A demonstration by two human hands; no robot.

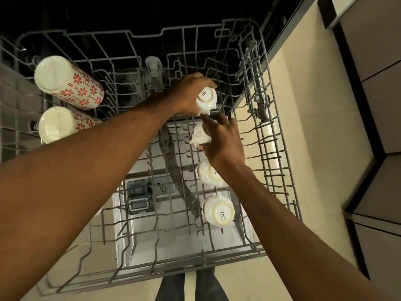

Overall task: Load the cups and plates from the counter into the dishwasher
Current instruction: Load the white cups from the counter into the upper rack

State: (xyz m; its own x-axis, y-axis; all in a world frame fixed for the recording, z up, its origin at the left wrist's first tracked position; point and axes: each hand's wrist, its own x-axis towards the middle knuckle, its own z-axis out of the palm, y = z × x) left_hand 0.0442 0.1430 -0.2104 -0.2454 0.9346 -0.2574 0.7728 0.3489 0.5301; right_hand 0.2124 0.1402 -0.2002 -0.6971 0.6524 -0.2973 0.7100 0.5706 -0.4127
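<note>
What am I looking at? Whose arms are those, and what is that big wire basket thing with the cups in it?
The camera sits on a person's head and looks down, so you see their own two arms. The wire basket is a dishwasher rack pulled out over the open door. The left hand holds a small white cup upside down at the far end of a row. The right hand is on the next cup. Two more white cups sit upside down closer to the person. On the left lie two tall mugs with red flowers. At the bottom you can see the person's legs on the floor.
</note>
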